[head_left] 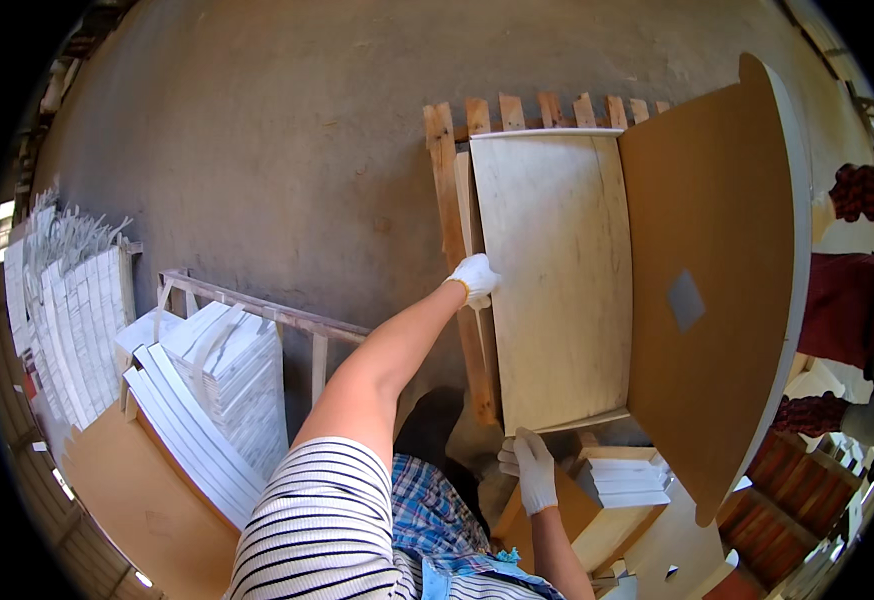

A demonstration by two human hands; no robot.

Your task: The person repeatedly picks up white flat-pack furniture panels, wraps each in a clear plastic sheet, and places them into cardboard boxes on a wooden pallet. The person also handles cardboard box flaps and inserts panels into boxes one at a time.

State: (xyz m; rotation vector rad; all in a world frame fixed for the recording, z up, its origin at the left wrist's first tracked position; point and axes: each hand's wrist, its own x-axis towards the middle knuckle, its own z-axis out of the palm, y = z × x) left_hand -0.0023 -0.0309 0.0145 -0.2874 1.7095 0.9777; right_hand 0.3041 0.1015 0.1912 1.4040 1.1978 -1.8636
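Note:
A pale wood-grain board (557, 280) lies on a wooden pallet (444, 180) in front of me, apparently inside a large cardboard box or wrap. My left hand (474, 280), in a white knitted glove, is closed at the board's left edge, its fingertips partly hidden. At the near left corner is my right hand (532, 468), also gloved, with fingers stretched out beside the board's near edge. On the right a tall brown cardboard flap (707, 280) with a grey patch stands raised.
Stacked white marbled panels (227, 350) and curved white strips (192, 430) stand at left, by a metal rail (257, 302). Farther left are more strapped panels (82, 330). A lower box with white pieces (627, 482) is near my right arm. Another person's dark red clothing (842, 305) shows beyond the flap.

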